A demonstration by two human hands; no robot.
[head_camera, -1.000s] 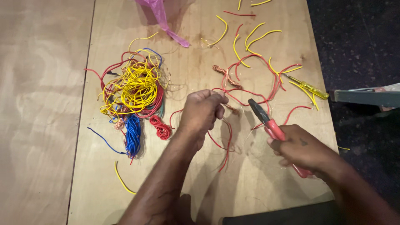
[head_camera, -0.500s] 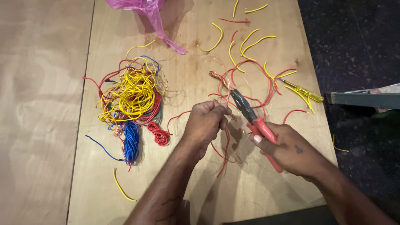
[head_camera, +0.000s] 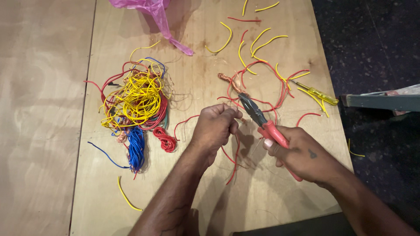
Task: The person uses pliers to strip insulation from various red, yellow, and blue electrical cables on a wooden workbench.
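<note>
My left hand (head_camera: 214, 127) is closed around a thin red wire (head_camera: 233, 159) that trails down below the fist onto the wooden board (head_camera: 262, 196). My right hand (head_camera: 302, 155) grips red-handled pliers (head_camera: 262, 120); their dark jaws point up and left, just right of my left fist. A twisted bunch of bare copper strands (head_camera: 228, 81) lies just beyond the jaws.
A tangled pile of yellow, red and blue wires (head_camera: 135, 102) lies at the left. Cut red and yellow wire pieces (head_camera: 262, 52) scatter across the upper right. A yellow-handled screwdriver (head_camera: 317, 92) lies near the right edge. A pink plastic bag (head_camera: 153, 11) is at the top.
My right hand has brought the pliers leftward and up, from apart to close beside my left fist. My left hand stayed closed on the red wire.
</note>
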